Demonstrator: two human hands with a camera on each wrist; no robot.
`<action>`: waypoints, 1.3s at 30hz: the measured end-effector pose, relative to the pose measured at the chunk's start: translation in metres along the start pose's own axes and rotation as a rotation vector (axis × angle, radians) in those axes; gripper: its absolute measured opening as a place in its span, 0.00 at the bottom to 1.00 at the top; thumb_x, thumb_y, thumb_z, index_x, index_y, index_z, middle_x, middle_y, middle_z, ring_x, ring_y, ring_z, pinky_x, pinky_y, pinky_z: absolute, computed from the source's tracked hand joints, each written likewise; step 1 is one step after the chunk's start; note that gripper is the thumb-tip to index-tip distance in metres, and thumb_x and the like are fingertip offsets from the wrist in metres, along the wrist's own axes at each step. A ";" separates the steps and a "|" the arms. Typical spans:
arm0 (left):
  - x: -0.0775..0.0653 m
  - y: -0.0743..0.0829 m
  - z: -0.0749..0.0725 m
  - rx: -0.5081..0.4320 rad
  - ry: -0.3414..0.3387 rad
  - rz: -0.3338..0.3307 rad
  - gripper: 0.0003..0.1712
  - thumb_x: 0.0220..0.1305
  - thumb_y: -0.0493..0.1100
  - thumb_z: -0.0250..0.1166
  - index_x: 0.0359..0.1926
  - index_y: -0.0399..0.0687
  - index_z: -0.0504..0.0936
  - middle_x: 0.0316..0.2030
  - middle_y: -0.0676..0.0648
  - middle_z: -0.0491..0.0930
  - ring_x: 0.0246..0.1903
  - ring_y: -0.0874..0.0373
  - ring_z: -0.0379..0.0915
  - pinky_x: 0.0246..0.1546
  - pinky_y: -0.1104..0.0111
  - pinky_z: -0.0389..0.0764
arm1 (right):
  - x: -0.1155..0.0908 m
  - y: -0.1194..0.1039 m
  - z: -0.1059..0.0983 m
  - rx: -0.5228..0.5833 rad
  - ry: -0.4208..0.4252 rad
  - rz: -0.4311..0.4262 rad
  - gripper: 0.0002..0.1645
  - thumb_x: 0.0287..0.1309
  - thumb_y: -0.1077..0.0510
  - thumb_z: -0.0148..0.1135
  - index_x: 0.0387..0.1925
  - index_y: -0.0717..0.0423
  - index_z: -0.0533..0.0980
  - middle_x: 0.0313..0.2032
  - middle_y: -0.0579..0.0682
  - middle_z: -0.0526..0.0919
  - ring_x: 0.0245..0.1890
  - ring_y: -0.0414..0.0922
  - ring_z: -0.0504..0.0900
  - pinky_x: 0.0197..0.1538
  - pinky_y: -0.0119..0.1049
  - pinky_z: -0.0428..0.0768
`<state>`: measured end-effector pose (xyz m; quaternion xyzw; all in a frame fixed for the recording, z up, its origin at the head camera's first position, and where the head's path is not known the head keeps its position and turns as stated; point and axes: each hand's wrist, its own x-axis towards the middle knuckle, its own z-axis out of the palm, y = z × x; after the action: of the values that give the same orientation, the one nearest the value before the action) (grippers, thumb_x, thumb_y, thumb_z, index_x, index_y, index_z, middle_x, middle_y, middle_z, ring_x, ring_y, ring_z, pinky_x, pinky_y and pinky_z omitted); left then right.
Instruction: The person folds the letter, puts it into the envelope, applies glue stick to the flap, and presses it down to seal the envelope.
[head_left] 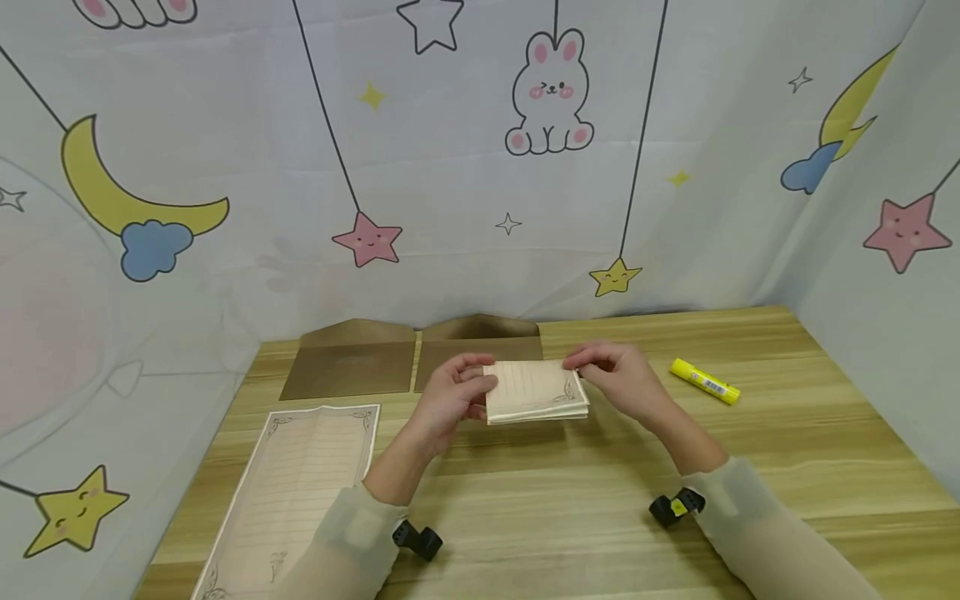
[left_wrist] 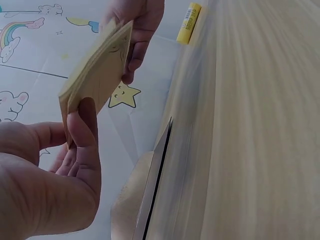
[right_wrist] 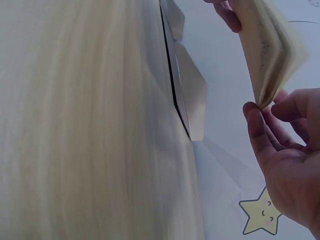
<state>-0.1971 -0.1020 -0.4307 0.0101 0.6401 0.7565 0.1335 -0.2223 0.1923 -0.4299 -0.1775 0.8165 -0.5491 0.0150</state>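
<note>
A folded sheet of cream lined letter paper with an ornate corner print is held up between both hands, over the table. My left hand grips its left edge, thumb on top and fingers beneath. At its far right corner my right hand pinches the paper between thumb and fingers. In the left wrist view the folded paper shows several layers slightly fanned apart. The right wrist view shows the paper's layers meeting at the corner in the right fingertips.
Two brown envelopes with flaps up lie at the table's back, the right one partly behind the left hand. A flat lined letter sheet lies at left, partly under the left forearm. A yellow glue stick lies right. A printed curtain hangs behind.
</note>
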 end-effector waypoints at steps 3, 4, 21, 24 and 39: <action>0.000 -0.001 0.002 0.059 0.019 0.048 0.24 0.72 0.32 0.67 0.66 0.40 0.76 0.35 0.50 0.84 0.25 0.58 0.76 0.24 0.70 0.82 | -0.001 0.000 0.002 -0.049 0.003 -0.032 0.09 0.74 0.64 0.64 0.49 0.59 0.87 0.52 0.55 0.87 0.55 0.52 0.84 0.53 0.30 0.83; 0.000 -0.001 0.003 0.081 0.028 0.060 0.22 0.72 0.33 0.67 0.65 0.40 0.77 0.37 0.49 0.86 0.26 0.58 0.76 0.25 0.69 0.82 | -0.001 0.000 0.003 -0.075 0.006 -0.045 0.09 0.73 0.63 0.66 0.50 0.59 0.86 0.52 0.55 0.88 0.53 0.51 0.85 0.52 0.31 0.83; -0.008 0.002 0.017 0.496 0.036 0.333 0.06 0.74 0.38 0.70 0.46 0.39 0.86 0.37 0.47 0.91 0.29 0.59 0.79 0.28 0.71 0.79 | 0.020 -0.043 0.037 -0.407 -0.066 -0.379 0.10 0.72 0.55 0.70 0.50 0.54 0.88 0.45 0.46 0.89 0.47 0.45 0.86 0.50 0.49 0.86; -0.009 0.003 0.019 0.534 0.029 0.362 0.06 0.75 0.39 0.69 0.46 0.40 0.86 0.38 0.48 0.91 0.30 0.60 0.80 0.30 0.71 0.79 | 0.024 -0.050 0.044 -0.409 -0.075 -0.441 0.07 0.71 0.58 0.70 0.47 0.55 0.88 0.41 0.46 0.89 0.43 0.43 0.86 0.47 0.49 0.86; -0.009 0.004 0.017 0.523 0.101 0.390 0.06 0.78 0.42 0.66 0.44 0.45 0.86 0.27 0.50 0.86 0.23 0.61 0.69 0.23 0.72 0.70 | 0.021 -0.051 0.038 -0.395 -0.106 -0.404 0.03 0.73 0.59 0.68 0.40 0.53 0.86 0.35 0.42 0.85 0.35 0.39 0.80 0.38 0.37 0.81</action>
<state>-0.1864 -0.0876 -0.4224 0.1289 0.8045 0.5773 -0.0529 -0.2197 0.1350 -0.3949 -0.3643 0.8539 -0.3613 -0.0870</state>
